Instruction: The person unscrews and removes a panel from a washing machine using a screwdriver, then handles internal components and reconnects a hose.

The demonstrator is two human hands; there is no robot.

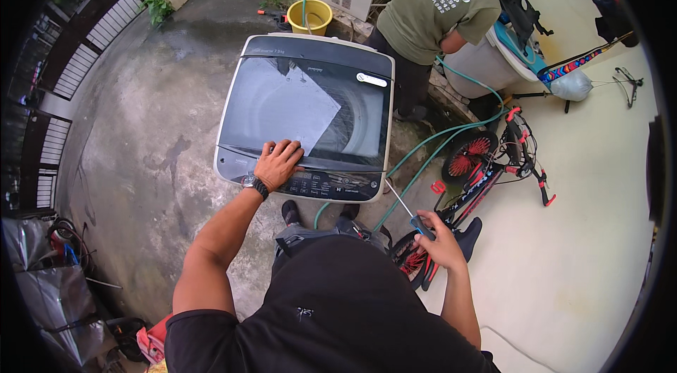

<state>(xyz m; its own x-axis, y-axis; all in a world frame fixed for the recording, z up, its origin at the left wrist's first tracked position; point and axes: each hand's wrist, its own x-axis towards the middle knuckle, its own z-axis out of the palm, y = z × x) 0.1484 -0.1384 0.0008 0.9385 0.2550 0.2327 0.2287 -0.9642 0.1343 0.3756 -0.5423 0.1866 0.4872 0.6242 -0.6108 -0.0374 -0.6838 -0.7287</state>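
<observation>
From afar, I fear the right hand [443,240], curled around a screwdriver [423,228], may scratch the washer [305,108], upper centre of frame, if it swings, while the left hand [279,164] rests there, open and empty

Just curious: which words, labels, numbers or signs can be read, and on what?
I won't copy wording.
Green shirt: white lettering, numbers.
Washing machine: pale print, far edge.
Its control panel: mostly too small to read.
Its white label: too small.
Black shirt: small white mark, unclear.

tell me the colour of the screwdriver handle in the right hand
Blue, with darker parts; the screwdriver handle shows best in the head view.
</observation>
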